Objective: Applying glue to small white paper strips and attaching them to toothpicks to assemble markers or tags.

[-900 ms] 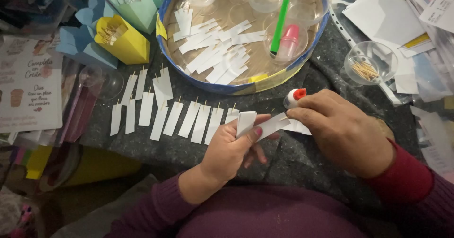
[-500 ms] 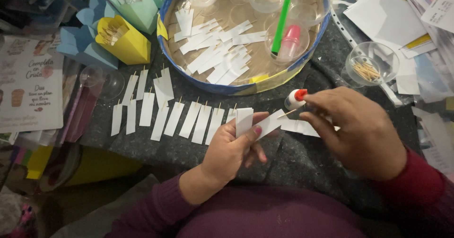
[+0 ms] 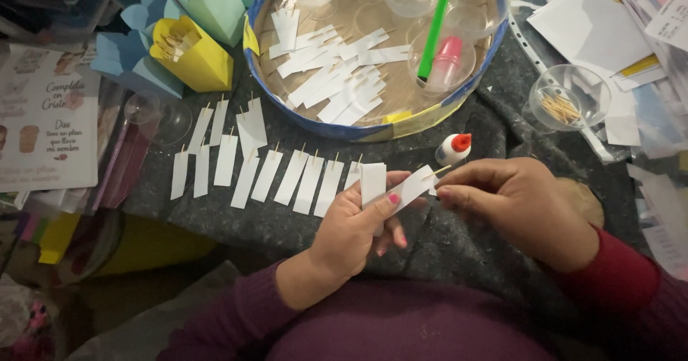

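Pinching one paper strip (image 3: 408, 187): left hand (image 3: 358, 232); right hand (image 3: 516, 207) alongside

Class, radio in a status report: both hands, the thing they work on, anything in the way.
Left hand pinching white paper strip. Right hand setting toothpick at strip's end. Glue bottle stands just behind; finished strips lie clear.

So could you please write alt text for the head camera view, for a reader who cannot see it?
A person's left hand holds a white paper strip while the right hand presses a toothpick to its end. A row of finished strips lies on grey felt, before a round tray of loose strips.
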